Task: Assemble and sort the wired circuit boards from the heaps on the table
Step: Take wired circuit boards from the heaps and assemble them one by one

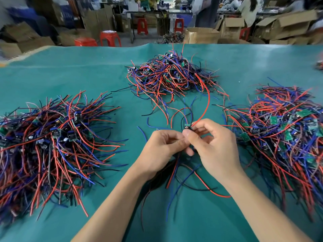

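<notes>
Teal cloth covers the counter (70, 77), and beyond its far edge stand red stools (110, 38) and open cardboard boxes (232, 25) in a cluttered workshop.

From the head view, three heaps of wired circuit boards lie on the cloth: the left heap (52, 145) spreads toward the near left, the far heap (171, 74) sits at the middle far side, and the right heap (286, 137) runs along the right edge, with green boards showing among red, blue and black wires.

Near the middle, between the heaps, both hands meet above the cloth. The left hand (162, 149) has its grip closed, thumb and fingers pinching a small circuit board (187, 126) from the left. The right hand (216, 145) is likewise clamped on that board, fingers curled over its right side. A red wire (207, 105) arcs from the board up toward the far heap, and loose wires (181, 179) trail under the wrists toward the near edge.
</notes>
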`<state>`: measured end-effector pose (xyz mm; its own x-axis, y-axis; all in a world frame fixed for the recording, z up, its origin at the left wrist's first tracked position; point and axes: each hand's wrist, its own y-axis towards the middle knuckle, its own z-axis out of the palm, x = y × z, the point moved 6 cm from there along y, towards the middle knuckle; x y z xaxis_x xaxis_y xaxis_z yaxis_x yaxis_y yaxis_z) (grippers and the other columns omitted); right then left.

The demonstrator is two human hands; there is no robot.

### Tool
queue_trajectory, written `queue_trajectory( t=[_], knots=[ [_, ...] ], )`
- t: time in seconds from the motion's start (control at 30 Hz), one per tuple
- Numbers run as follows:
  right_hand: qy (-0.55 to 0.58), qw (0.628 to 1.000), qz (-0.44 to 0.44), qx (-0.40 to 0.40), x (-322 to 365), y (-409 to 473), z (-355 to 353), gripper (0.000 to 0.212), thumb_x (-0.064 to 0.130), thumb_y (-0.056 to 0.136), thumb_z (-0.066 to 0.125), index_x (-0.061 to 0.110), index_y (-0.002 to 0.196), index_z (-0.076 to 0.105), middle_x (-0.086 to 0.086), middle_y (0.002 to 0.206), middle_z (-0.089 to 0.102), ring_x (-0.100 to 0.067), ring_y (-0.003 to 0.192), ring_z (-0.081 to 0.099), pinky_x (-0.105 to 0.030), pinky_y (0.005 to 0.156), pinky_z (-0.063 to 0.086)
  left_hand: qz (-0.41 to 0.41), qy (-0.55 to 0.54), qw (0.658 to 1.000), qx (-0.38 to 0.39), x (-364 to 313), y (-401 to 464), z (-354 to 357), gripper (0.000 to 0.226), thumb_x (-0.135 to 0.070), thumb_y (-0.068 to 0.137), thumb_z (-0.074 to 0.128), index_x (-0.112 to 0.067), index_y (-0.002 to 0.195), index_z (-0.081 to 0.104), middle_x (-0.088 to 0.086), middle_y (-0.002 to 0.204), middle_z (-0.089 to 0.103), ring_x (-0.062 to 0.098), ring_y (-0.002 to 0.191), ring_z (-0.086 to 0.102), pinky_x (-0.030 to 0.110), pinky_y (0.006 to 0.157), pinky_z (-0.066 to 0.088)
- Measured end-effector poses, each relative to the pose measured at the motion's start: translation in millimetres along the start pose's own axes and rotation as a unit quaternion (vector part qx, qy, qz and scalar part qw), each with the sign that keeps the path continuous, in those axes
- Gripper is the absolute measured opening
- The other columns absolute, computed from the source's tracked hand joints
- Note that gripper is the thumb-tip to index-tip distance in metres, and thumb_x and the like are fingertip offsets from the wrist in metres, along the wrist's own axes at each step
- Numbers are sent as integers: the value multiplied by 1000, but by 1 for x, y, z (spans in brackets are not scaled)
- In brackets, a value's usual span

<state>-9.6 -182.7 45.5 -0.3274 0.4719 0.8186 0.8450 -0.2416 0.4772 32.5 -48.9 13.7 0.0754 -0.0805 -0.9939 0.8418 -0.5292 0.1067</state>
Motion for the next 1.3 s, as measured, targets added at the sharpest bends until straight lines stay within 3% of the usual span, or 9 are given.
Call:
queue_trajectory(
  t=[0.2, 0.37, 0.47, 0.6, 0.7, 0.87, 1.0, 1.17, 1.3],
  knots=[
    [-30, 989, -22, -140, 6, 4, -22, 12, 32, 90, 71, 24, 82, 65, 16, 73, 68, -2, 67, 65, -22, 64, 53, -5, 2, 999, 32, 0, 0, 4, 17, -13, 96, 61, -9, 87, 76, 11, 78, 75, 16, 81, 64, 25, 86, 47],
    [-13, 971, -8, -239, -2, 14, -58, 14, 41, 90, 70, 33, 80, 64, 11, 77, 69, -21, 66, 68, -47, 66, 58, -12, 11, 999, 45, 3, 1, 7, 18, -18, 96, 62, -8, 91, 76, 8, 72, 73, 36, 70, 52, 38, 77, 37],
    [24, 960, -10, -279, 0, 21, -78, 16, 38, 90, 72, 31, 78, 65, 10, 71, 68, -16, 58, 65, -28, 55, 52, -10, 16, 998, 57, 2, 0, 10, 18, -12, 98, 60, -3, 93, 75, 4, 69, 70, 10, 76, 58, 21, 80, 42],
    [32, 946, 19, -322, 4, 27, -121, 20, 46, 89, 66, 30, 79, 59, 9, 74, 63, 0, 55, 60, -22, 56, 46, 7, 44, 999, 30, -1, 0, 8, 16, -2, 97, 58, 2, 91, 72, 8, 70, 69, 10, 77, 60, 24, 83, 44],
    [-18, 965, 136, -224, -10, 51, -160, 29, 58, 84, 59, 29, 83, 53, 6, 79, 52, -9, 67, 51, -24, 65, 42, 14, 24, 999, -30, -2, 1, 1, 14, 5, 95, 57, 9, 90, 70, 7, 73, 70, 7, 75, 63, 16, 80, 47],
    [-205, 943, 162, -208, -17, 65, -189, 28, 24, 97, 65, 6, 119, 64, -6, 97, 59, -22, 94, 58, -20, 72, 42, 11, 61, 994, -84, 0, 2, -2, 13, 5, 86, 69, -7, 86, 63, 0, 76, 62, 16, 69, 52, 27, 70, 43],
    [-248, 934, 97, -237, 13, 52, -157, 10, 27, 83, 64, 32, 90, 69, -1, 91, 70, -23, 88, 68, -42, 83, 56, -8, 66, 990, -121, 4, 2, -6, 21, 3, 82, 70, -13, 84, 56, 2, 75, 58, 17, 66, 47, 31, 68, 40],
    [-321, 934, 111, 113, -3, 35, -17, 19, 42, 79, 75, 29, 94, 74, 14, 75, 73, -12, 81, 67, -30, 79, 51, -12, 48, 987, -153, 1, 1, -10, 15, -10, 68, 60, -16, 80, 55, 6, 77, 60, 18, 71, 53, 35, 73, 45],
    [-315, 937, 123, 87, -27, 20, 2, 20, 28, 80, 78, 25, 99, 75, 8, 82, 72, -24, 91, 69, -36, 85, 54, -10, 36, 987, -159, 4, 2, -13, 26, 14, 77, 51, -12, 77, 58, 6, 75, 63, 17, 71, 58, 39, 78, 52]
  ],
)
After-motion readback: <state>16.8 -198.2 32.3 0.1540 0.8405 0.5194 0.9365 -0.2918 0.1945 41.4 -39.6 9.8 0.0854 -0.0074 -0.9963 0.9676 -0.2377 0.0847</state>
